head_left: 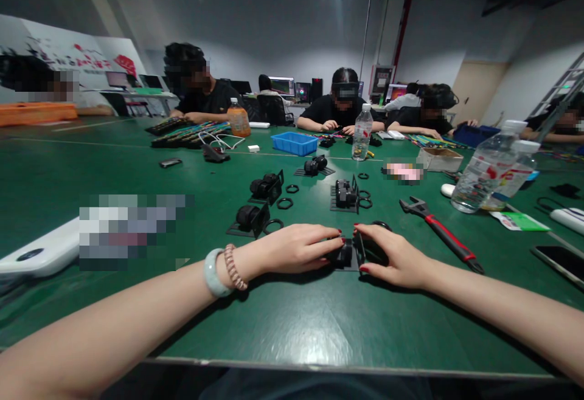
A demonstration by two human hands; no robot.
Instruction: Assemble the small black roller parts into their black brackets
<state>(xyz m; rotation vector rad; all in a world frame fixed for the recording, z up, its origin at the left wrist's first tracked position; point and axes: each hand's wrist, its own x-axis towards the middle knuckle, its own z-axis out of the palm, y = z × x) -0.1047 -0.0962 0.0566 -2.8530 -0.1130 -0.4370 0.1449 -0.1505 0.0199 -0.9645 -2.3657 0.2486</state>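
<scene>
A: Where is the black part (pixel 347 259)?
B: It sits on the green table (pixel 228 327). I take it as the centre of the clock.
A: And how is the grip?
B: The right hand (pixel 401 257), at three o'clock, is closed on the part's upright plate (pixel 361 251), with thumb and fingertips at the plate's edges. The left hand (pixel 303 245), at nine o'clock, lays its fingers over the round body (pixel 342 255); whether it really grips, I cannot tell.
A: What else is near?
B: One similar black assembly (pixel 344 195) stands at twelve o'clock, with black rings (pixel 365 207) beside it. Two more assemblies (pixel 264 188) are at ten o'clock. A red-and-black wrench (pixel 444 236) lies between two and three o'clock, and a blue tray (pixel 296 148) at eleven.
</scene>
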